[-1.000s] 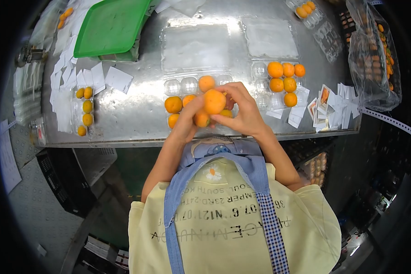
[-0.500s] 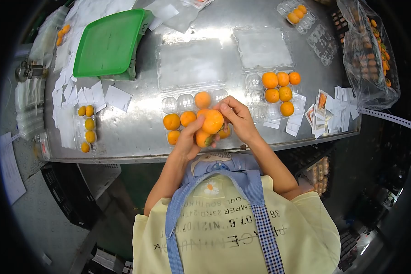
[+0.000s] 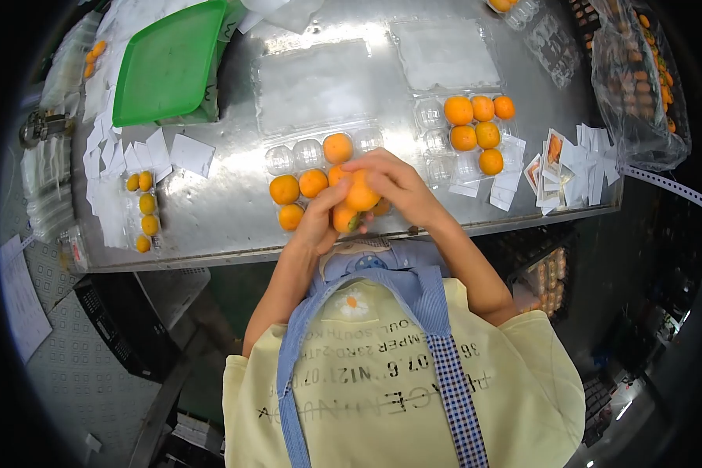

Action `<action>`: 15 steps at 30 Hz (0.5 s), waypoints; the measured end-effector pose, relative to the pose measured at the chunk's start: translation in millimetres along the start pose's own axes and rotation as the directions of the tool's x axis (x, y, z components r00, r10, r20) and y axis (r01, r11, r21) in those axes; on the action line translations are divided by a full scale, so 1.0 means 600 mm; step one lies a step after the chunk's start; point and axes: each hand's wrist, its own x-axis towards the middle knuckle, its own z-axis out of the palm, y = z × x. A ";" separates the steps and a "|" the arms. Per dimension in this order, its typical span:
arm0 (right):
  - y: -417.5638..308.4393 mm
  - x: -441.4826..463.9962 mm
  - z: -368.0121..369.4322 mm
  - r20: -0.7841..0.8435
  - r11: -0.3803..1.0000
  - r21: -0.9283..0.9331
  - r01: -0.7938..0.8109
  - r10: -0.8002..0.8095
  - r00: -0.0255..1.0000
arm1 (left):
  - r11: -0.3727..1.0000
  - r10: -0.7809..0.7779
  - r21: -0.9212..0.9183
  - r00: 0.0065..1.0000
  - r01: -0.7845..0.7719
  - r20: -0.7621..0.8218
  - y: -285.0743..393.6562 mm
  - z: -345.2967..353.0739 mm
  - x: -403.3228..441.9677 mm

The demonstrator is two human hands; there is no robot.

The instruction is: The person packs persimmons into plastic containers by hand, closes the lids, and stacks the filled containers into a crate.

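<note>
My left hand (image 3: pixel 317 221) is closed around two persimmons: an upper persimmon (image 3: pixel 361 197) and a lower persimmon (image 3: pixel 344 218) with a greenish cap showing. Curled fingers of my right hand (image 3: pixel 407 191) press on the upper one from the right. Both hands are over the front of a clear plastic tray (image 3: pixel 280 160) with round cups. Several persimmons (image 3: pixel 285 189) sit in that tray, partly hidden behind my hands, and some cups at its back hold nothing. The tray's clear lid (image 3: pixel 312 90) lies flat behind it.
Another clear tray (image 3: pixel 438 168) to the right holds several persimmons, with paper slips beneath and beside it. Printed cards (image 3: pixel 552 168) lie further right, near a plastic-lined crate (image 3: pixel 636 93). At left stand a green bin (image 3: pixel 168 66), white papers (image 3: pixel 191 154) and a narrow fruit pack (image 3: pixel 147 204).
My right fingers have moved left over the upper persimmon, now covering more of it. My left hand still holds both fruits. The view has shifted slightly.
</note>
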 end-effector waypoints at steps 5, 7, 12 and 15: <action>0.006 -0.004 0.003 -0.010 0.997 -0.067 -0.029 0.028 1.000 | 0.981 0.030 0.194 0.999 -0.027 -0.013 -0.001 -0.001 0.002; 0.006 -0.004 -0.002 0.013 0.963 0.182 -0.199 0.200 0.980 | 0.976 0.034 0.214 0.999 -0.034 0.002 -0.001 -0.001 0.001; 0.008 -0.012 -0.018 0.011 0.991 0.103 -0.085 0.084 0.996 | 0.982 0.082 0.168 0.997 -0.081 0.002 -0.004 -0.006 0.001; -0.020 -0.019 -0.019 0.048 0.997 -0.025 -0.073 0.074 0.996 | 0.969 0.117 0.218 0.993 -0.116 0.007 0.008 0.004 -0.001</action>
